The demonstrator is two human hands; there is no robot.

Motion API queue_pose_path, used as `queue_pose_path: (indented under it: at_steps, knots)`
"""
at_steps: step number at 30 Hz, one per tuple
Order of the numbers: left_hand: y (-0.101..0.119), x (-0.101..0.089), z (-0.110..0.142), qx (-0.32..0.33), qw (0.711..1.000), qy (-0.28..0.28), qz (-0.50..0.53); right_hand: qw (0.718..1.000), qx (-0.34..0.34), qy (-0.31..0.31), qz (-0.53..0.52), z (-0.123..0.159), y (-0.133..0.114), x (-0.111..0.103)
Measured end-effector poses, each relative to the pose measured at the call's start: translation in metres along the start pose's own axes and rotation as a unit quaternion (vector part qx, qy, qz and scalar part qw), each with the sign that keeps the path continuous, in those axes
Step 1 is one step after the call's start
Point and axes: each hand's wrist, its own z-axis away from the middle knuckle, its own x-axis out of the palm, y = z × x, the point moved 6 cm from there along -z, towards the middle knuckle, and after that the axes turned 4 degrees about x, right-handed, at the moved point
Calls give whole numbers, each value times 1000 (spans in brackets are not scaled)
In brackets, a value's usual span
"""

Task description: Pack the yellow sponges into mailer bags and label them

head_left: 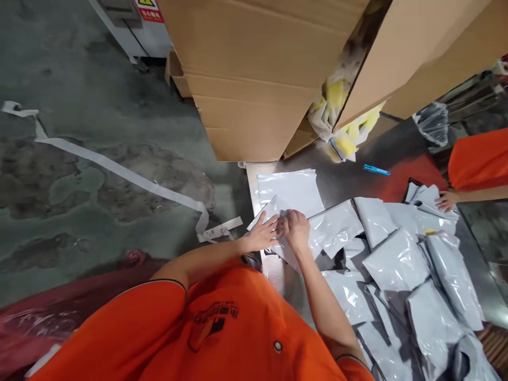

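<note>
My left hand [261,234] lies with its fingers across a white plastic mailer bag [296,251], near the steel table's edge. My right hand [297,229] is curled close beside it, pinching the top of that bag. Just beyond my hands is a flat stack of white plastic bags [289,193]. To the right, several filled white bags [397,260] lie heaped on the table. At the far right, a co-worker's hand [446,201] rests on bags at the heap's far edge. My left hand's grip on the bag is hidden.
Large cardboard boxes [254,69] stand beyond the steel table [254,182], with yellow items in plastic [337,114] at their corner. A blue box cutter [376,169] lies on the table. A white strip [119,169] trails across the concrete floor at left.
</note>
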Motion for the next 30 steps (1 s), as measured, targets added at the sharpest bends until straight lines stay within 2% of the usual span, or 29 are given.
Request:
queue_pose_path:
  at_steps: [3,6,9,10,11,13,14,15,16,20,22,26,30]
  knots:
    - [-2,-2,-3,-10,999,11,33,995,-4,-100,23,-33,-24,12]
    - [1,-13,0,-20,997,22,65,982,10,-188,32,-52,-28,27]
    - [7,-32,4,-50,986,51,151,977,20,-207,-36,-54,-18,23]
    - [4,-38,4,-101,966,79,223,979,20,-193,-59,-53,-14,17]
    - [-2,-41,4,-174,927,109,313,983,15,-169,-73,-51,-11,10]
    - [-14,-36,3,-326,806,149,471,991,-2,-119,-69,-46,-8,-2]
    - [-18,-30,0,-382,748,155,520,993,-7,-104,-60,-44,-9,-5]
    - [-21,-25,-3,-418,708,155,547,994,-8,-101,-49,-41,-11,-5]
    - [-23,-21,-7,-439,687,154,558,993,-4,-112,-40,-39,-13,-1]
    - [-30,-13,-7,-483,633,166,582,984,6,-177,-30,-36,-21,20]
    - [-29,-14,-2,-488,609,174,601,987,-3,-158,-37,-35,-20,21]
    - [-23,-22,-4,-487,571,170,639,995,-38,-77,-55,-30,-8,5]
    - [-21,-24,-22,-486,558,135,659,992,-99,-64,-53,-17,-8,-7]
